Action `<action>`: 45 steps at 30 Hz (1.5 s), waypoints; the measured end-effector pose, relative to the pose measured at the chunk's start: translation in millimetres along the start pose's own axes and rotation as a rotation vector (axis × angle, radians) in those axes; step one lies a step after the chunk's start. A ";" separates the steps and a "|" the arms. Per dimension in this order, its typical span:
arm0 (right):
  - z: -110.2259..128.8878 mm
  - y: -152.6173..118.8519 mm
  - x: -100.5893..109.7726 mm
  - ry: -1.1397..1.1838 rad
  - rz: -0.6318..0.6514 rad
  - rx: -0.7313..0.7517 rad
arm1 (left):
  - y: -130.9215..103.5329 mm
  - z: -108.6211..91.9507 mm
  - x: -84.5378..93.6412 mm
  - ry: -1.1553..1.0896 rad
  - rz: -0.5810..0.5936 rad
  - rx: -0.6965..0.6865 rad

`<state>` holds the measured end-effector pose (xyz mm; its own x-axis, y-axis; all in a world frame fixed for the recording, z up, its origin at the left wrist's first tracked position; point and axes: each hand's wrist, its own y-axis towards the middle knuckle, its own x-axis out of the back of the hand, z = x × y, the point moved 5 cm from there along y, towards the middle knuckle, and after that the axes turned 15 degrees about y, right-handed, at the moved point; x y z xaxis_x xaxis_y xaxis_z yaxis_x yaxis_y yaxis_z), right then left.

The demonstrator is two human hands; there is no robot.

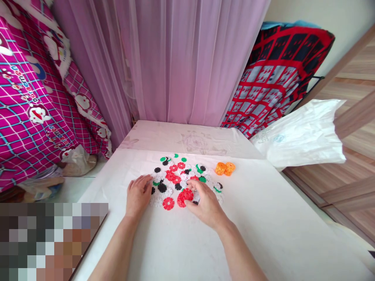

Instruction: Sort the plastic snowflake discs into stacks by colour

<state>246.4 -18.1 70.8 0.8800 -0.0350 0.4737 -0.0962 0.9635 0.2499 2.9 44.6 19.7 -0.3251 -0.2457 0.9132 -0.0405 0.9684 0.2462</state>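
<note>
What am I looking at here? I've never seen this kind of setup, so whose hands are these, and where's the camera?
There is no machine: these are a person's bare hands. The one picture comes from a camera worn on the head, looking forward and down.

On the white table lie scattered small notched discs: red, white, black and green. Orange discs sit together to the right, apart from the rest.

The left hand is at the left edge of the scatter, with nothing visibly held. The right hand has its thumb and fingers around some red discs; how firmly, I can't tell.
</note>
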 end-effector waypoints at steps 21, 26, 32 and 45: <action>0.7 2.2 -11.3 -0.179 0.102 0.030 | -1.4 -0.6 0.4 0.021 0.005 -0.002; -0.9 2.0 -10.2 -0.193 0.127 0.015 | -1.1 -0.8 -0.2 0.029 -0.006 -0.003; -0.4 2.5 -11.8 -0.217 0.143 -0.015 | -1.4 -1.4 1.2 0.031 -0.026 -0.020; 1.9 -2.4 14.7 -0.601 0.281 -0.344 | -0.7 -0.9 -0.5 0.019 -0.011 -0.015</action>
<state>258.7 -21.4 78.8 0.4285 0.1804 0.8853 -0.0421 0.9828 -0.1799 3.9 44.0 19.4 -0.3065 -0.2570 0.9165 -0.0295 0.9650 0.2608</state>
